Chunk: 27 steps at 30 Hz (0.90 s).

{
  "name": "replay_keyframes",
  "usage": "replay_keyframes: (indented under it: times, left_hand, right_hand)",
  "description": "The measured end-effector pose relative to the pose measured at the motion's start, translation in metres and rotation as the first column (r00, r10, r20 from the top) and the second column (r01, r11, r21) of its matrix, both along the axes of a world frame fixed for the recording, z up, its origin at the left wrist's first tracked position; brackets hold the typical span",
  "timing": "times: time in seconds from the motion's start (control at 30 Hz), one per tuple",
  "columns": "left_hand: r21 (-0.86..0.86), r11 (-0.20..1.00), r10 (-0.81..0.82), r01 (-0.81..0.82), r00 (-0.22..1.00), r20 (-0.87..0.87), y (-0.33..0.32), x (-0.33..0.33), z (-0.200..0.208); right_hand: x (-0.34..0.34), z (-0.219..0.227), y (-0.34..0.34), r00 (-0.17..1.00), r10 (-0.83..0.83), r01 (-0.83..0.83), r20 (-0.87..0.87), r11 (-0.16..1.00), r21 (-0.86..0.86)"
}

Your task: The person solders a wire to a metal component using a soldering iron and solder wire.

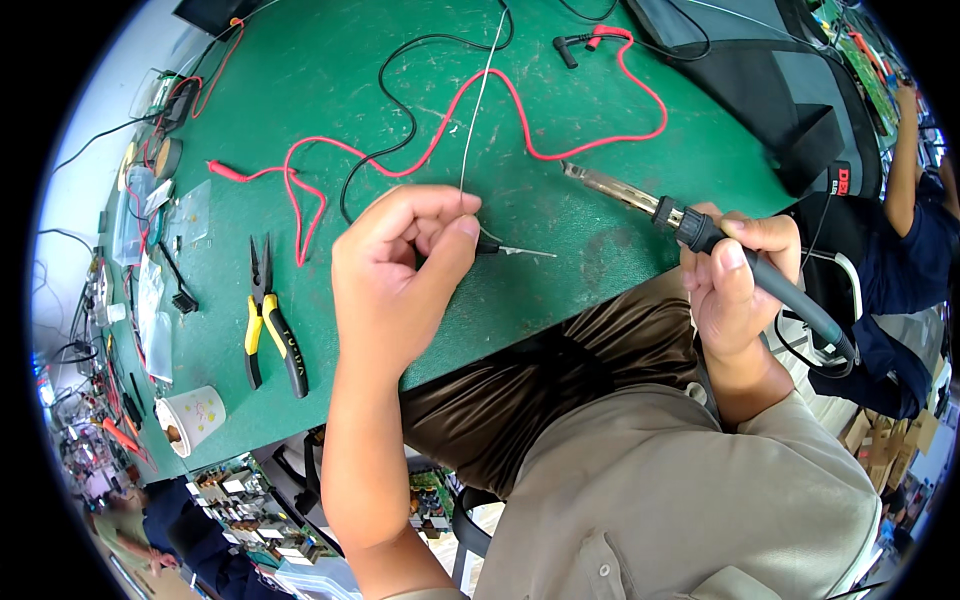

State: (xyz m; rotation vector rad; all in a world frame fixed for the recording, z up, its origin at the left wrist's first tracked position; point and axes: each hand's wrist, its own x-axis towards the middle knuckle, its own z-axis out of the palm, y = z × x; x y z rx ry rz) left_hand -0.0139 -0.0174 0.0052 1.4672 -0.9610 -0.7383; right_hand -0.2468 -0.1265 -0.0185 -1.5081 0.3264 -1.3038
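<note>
1. We would call this an electronics workshop or a training bench room.
2. Our scuffed green tabletop (300, 85) carries pliers (263, 300) and a red lead (525, 128).
3. Above it we see a soldering iron (692, 229).
4. Below its edge, at lower left, we find populated circuit boards (255, 510).
5. Beyond us, at right, a person in dark clothing (908, 245) is near another green board (868, 85).

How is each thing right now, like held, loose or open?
Soldering iron: held in right hand
Thin silver wire: pinched in left hand
Pliers: lying down, handles apart
Red cable: loose, wavy
Black cable: loose, curved
Paper cup: upright or tipped, hard to tell
</note>
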Motion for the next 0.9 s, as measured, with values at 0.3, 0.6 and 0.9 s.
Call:
replay_keyframes:
  times: [0.3, 0.6, 0.9]
  left_hand:
    - [-0.009, 1.000, 0.006, -0.007, 0.999, -0.047, -0.004, 0.002, 0.001]
    - [0.016, 1.000, -0.019, 0.021, 0.996, -0.088, -0.009, 0.005, 0.005]
    - [-0.029, 0.999, -0.036, 0.033, 0.993, -0.109, -0.010, 0.007, 0.000]
  right_hand:
    - [0.003, -0.011, 0.007, 0.993, 0.059, -0.084, -0.106, 0.966, -0.243]
    - [0.006, -0.013, 0.009, 0.995, 0.073, -0.086, -0.061, 0.966, -0.242]
    - [0.014, -0.015, 0.012, 0.999, 0.044, -0.052, -0.030, 0.944, -0.325]
